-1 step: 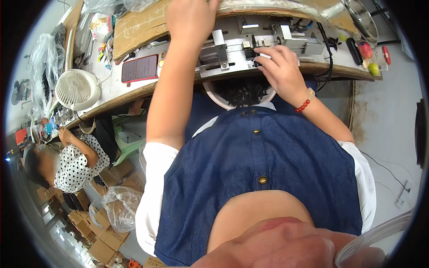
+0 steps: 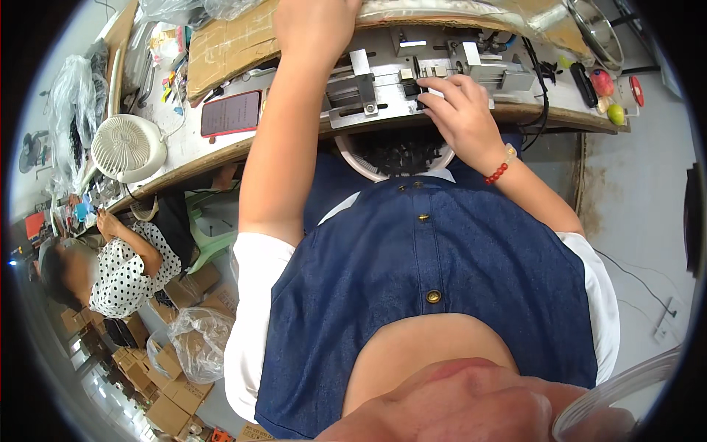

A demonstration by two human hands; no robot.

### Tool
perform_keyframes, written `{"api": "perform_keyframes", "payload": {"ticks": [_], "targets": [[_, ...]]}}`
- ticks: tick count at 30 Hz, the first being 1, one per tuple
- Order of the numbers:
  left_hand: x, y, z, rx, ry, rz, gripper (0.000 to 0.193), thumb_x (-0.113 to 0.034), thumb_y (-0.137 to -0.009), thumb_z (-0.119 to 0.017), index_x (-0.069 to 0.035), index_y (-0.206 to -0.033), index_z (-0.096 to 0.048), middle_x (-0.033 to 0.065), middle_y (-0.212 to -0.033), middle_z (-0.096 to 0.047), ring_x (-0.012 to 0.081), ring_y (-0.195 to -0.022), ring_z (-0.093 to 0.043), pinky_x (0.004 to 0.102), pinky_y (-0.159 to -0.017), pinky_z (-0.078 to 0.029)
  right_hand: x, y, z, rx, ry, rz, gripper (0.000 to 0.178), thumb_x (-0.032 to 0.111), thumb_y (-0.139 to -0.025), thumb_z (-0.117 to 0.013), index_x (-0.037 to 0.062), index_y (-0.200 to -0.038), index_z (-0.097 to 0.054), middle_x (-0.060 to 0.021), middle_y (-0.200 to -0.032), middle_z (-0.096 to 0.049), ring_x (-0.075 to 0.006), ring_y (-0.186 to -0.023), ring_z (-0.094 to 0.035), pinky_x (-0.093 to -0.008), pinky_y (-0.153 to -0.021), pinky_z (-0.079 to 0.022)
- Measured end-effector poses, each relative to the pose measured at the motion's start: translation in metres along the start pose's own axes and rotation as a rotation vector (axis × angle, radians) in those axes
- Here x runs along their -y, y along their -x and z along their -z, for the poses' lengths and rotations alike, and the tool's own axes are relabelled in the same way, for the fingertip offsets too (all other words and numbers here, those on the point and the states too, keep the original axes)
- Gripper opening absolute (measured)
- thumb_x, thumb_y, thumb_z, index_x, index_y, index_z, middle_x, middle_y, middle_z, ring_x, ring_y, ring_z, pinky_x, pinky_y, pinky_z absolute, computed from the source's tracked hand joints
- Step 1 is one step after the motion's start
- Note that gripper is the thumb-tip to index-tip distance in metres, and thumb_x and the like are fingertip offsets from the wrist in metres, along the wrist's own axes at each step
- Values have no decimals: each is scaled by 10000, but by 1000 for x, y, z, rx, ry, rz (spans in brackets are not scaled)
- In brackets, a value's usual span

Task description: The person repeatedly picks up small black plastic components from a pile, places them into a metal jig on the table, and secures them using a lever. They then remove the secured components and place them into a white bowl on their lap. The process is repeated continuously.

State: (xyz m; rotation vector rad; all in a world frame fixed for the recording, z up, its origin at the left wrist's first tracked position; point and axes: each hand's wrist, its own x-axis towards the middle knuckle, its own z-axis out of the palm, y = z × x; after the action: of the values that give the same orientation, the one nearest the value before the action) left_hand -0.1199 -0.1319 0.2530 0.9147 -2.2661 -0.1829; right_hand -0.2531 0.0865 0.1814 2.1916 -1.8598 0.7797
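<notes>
My left hand (image 2: 313, 29) reaches over the bench to the top edge of the head view, beside a cardboard sheet; its fingers run out of the picture, so its grip is hidden. On the metal clamping fixture (image 2: 362, 85), my right hand (image 2: 465, 114) is bent over the middle, fingers curled. Its fingertips close on a small black part (image 2: 420, 104), partly covered by them. Just left of those fingertips sits a black block (image 2: 411, 88) between the fixture's two metal ends. Below the bench edge, a white basket (image 2: 352, 160) holds many small black pieces.
A red-edged phone (image 2: 230, 114) lies left of the fixture, with a white fan (image 2: 127, 147) farther left. Cardboard (image 2: 228, 51) covers the back of the bench. Black cables (image 2: 543, 88) hang at right, near a metal bowl (image 2: 598, 33). Another person (image 2: 129, 269) sits at lower left.
My left forearm has shifted very slightly to the left. My right hand stays at the middle of the fixture, its fingertips barely moved.
</notes>
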Motion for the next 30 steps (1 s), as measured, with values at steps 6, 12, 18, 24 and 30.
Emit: {"api": "perform_keyframes", "payload": {"ticks": [6,12,18,24,30], "targets": [[5,-21,-4,157,30,26,262,-283,-865,-753,-27,-920,-738,180,-988,-704,378,-943,-673,479,-857,-529,-4,-3,-14,3,124,35,218,122,-858,-681,108,-1076,-682,1,-1279,-661,-258,-1124,-565,-400,-939,-452],[1,42,10,-62,430,-52,188,-180,-857,-818,-84,-1016,-794,62,-888,-724,110,-618,-609,276,-565,-466,-16,-27,5,-19,-18,43,306,321,-876,-758,127,-1105,-699,-6,-1259,-676,-259,-1108,-570,-408,-958,-398],[-29,130,-12,55,621,-118,281,-32,-795,-853,-120,-1059,-811,67,-1096,-569,71,-626,-605,239,-579,-508,-44,-130,22,-275,23,-12,279,214,-840,-716,70,-1078,-696,-97,-1027,-665,-327,-1015,-538,-448,-882,-395],[-28,145,-51,140,539,-79,207,-121,-872,-779,-118,-1078,-766,43,-1222,-690,233,-790,-729,351,-705,-601,-61,-173,2,-41,139,-95,181,250,-868,-717,91,-941,-761,-68,-921,-718,-291,-1022,-577,-451,-910,-389],[-33,144,-54,100,472,-125,274,-127,-873,-785,-137,-1146,-767,68,-1274,-720,240,-885,-752,334,-754,-610,-51,-162,45,-55,-604,-275,172,174,-934,-731,11,-987,-742,-65,-881,-728,-142,-777,-655,-310,-710,-515]]}}
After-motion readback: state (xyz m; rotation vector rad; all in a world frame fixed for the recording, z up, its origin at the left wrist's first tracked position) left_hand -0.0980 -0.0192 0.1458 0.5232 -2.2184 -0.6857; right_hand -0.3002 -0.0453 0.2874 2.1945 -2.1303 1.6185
